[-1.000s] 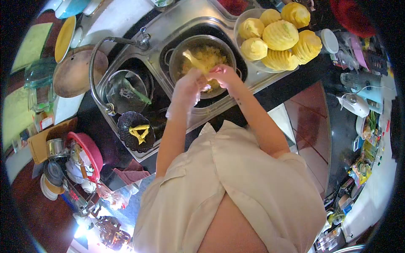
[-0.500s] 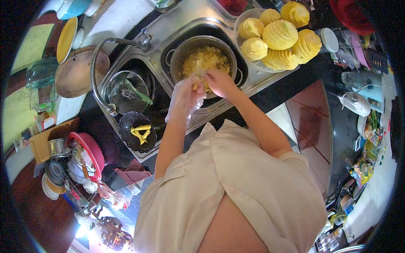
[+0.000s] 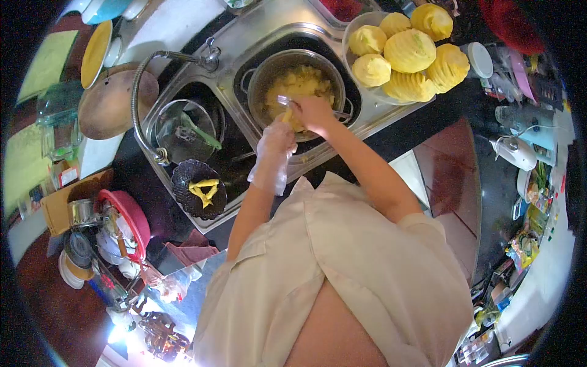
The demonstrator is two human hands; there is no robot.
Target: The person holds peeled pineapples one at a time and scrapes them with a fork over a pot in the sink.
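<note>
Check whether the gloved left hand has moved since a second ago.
Yes: the gloved left hand has shifted slightly down the view, judged against the metal pot.

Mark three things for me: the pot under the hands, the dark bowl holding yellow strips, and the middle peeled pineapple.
Pot [image 3: 258, 85]: head view, inner wall, image-left.
Dark bowl [image 3: 183, 177]: head view, bare upper-left wall.
Middle peeled pineapple [image 3: 409, 51]: head view, centre.

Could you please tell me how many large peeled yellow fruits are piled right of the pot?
7: center fruit, upper-left fruit, lower-left fruit, bottom fruit, right fruit, top fruit, upper-right fruit. Others may be hidden beneath them in the clear bowl.
</note>
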